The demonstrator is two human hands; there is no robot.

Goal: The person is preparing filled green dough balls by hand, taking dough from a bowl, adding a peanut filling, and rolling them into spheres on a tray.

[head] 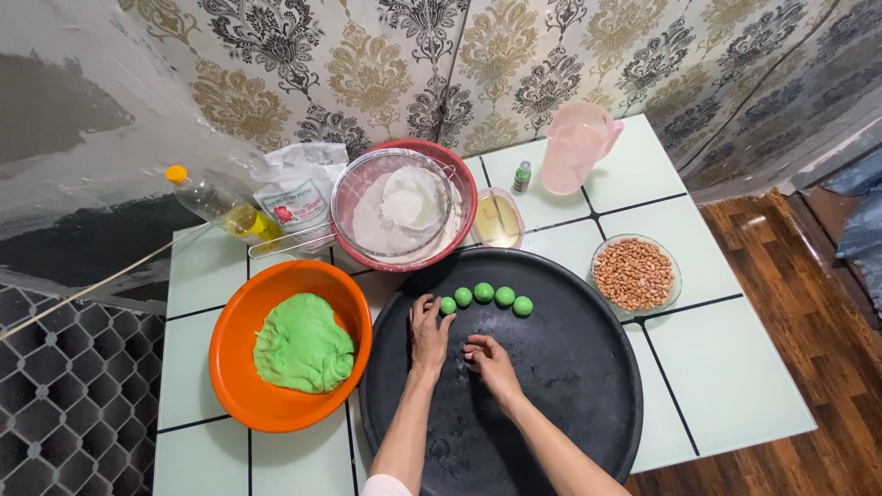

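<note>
Both forearms come in from the bottom edge and rest on a big round black tray [588, 404] that fills the middle of the tiled surface [735, 367]. Left hand [429, 332] lies flat and open, palm down, fingertips right next to the first of four small green dough balls [484, 298] lined up in a row near the tray's far rim. Right hand [491, 360] sits just beside it, fingers curled loosely on the tray; can't tell if anything is tucked under them. Off to the left, touching the tray, there's an orange bowl [239, 367] with a big lump of green dough [303, 345]. Behind that, a red bowl [464, 188] of white flour with a sieve [390, 202] on it, an oil bottle [216, 204], a flour bag [294, 188], a pink jug [577, 145], and a glass dish of peanuts [636, 273] on the right.
</note>
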